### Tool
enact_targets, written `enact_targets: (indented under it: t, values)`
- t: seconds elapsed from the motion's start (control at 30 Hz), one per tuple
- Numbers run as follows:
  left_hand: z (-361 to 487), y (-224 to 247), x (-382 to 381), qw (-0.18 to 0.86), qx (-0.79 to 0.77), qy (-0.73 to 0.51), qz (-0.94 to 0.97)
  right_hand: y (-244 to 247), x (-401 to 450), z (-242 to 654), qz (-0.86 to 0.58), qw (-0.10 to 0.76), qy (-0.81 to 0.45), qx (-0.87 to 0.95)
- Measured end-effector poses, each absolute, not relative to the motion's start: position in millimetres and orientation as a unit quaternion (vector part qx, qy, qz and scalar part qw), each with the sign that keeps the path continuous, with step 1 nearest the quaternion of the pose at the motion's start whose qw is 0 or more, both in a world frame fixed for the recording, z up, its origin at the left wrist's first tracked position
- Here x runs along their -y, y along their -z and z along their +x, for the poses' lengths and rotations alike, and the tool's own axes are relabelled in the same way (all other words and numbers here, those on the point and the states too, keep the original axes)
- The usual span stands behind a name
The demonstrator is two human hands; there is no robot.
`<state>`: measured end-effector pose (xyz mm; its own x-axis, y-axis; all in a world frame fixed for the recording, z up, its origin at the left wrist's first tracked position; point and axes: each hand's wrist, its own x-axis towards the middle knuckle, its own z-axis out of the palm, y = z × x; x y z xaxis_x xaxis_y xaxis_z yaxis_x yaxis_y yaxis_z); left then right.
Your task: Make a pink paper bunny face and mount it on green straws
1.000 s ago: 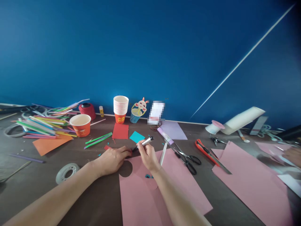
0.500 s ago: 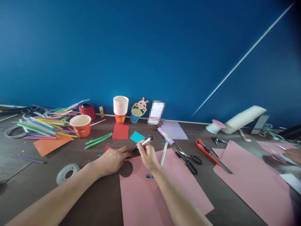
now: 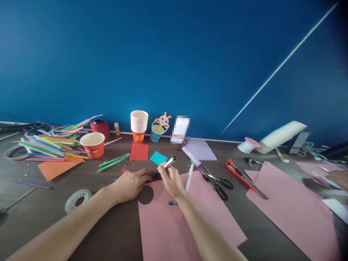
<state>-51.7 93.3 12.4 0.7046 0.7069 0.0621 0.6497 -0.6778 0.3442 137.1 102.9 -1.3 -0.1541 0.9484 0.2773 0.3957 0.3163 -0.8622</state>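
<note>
My left hand (image 3: pixel 130 184) rests on the table, its fingertips closed on a small red paper piece (image 3: pixel 151 176). My right hand (image 3: pixel 172 181) grips a silver-and-black marker pen (image 3: pixel 170 163) near its dark tip, which points at the red piece. Under my right forearm lies a pink paper sheet (image 3: pixel 163 235) with a round dark opening at its upper left corner. Small blue-and-black round pieces (image 3: pixel 171 203) sit on the pink paper, partly covered by my wrist. A red paper square (image 3: pixel 139 152) and a blue paper piece (image 3: pixel 158 158) lie just beyond my hands.
Scissors (image 3: pixel 221 186), a red utility knife (image 3: pixel 239 175) and more pink sheets (image 3: pixel 288 206) lie to the right. Stacked paper cups (image 3: pixel 139 127), an orange cup (image 3: pixel 92 146), colourful straws (image 3: pixel 49 146) and a tape roll (image 3: pixel 78 201) stand left. Another person's hand (image 3: pixel 337 178) is far right.
Both hands stay almost in place, the marker pen still at the red paper piece. The view has shifted very slightly. The other person's hand at far right has moved a little.
</note>
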Motion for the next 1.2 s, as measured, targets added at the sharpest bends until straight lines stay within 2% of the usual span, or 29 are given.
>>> enact_targets:
  t: [1.2]
  values:
    - [-51.6, -13.6, -94.0, 0.177, -0.391, -0.126, 0.894, 2.3, -101.5, 135.5, -0.491, 0.442, -0.326, 0.676]
